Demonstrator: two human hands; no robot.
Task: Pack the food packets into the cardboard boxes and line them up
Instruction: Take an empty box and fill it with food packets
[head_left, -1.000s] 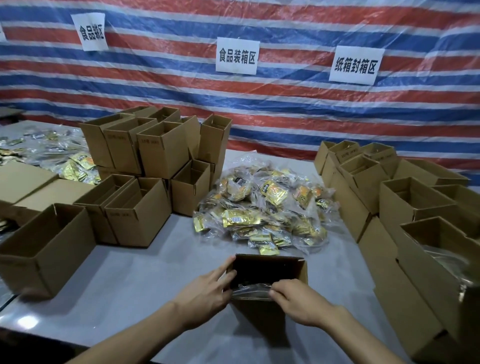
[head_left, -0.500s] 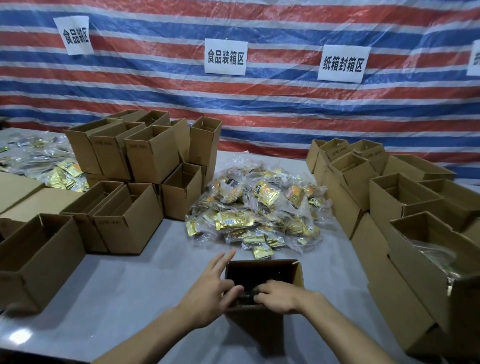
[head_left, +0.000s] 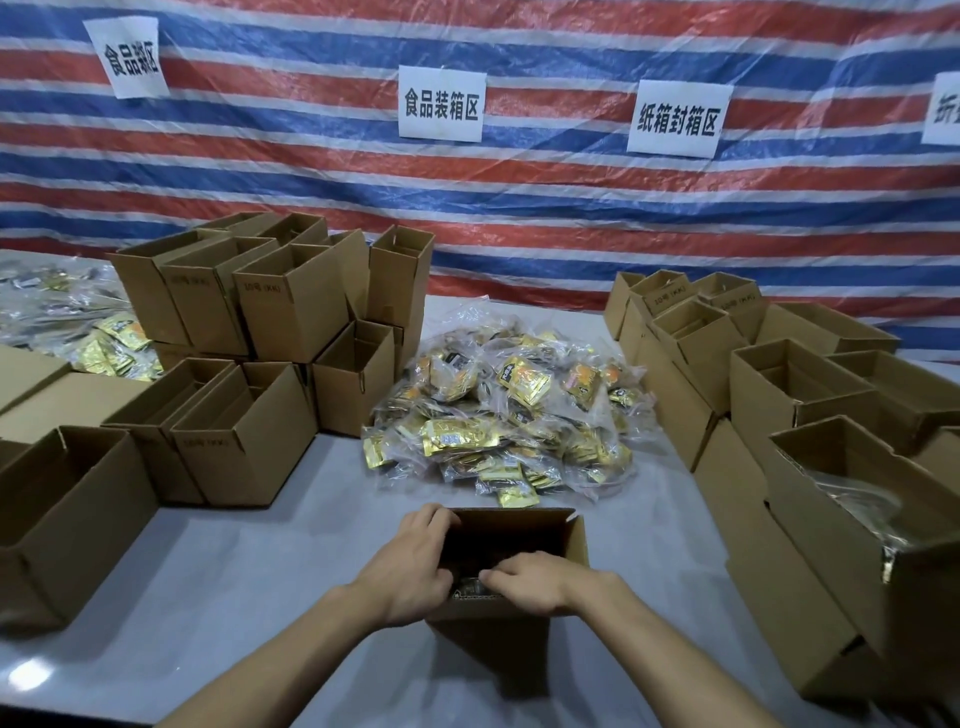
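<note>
While my left hand (head_left: 410, 566) hooks its fingers over the left wall of the open cardboard box (head_left: 575, 551) standing right under both hands, my right hand (head_left: 535, 582) bends its fingers down onto a clear packet (head_left: 470, 588) at the box's near edge; whether they pinch it or only press it in, I cannot tell. The two hands sit close together, almost touching over the opening. How full this box is I can't see, since its inside is dark. Just beyond my fingertips lies the heap of food packets (head_left: 509, 415), large and far from used up, so I judge most of the packing is left. Out past my right hand, the filled boxes (head_left: 831, 545) stand in rough rows, the nearest showing plastic at its top. Out past my left hand, the empty boxes (head_left: 244, 441) wait, some stacked, on the grey table (head_left: 234, 571). This box must yet join the row.
</note>
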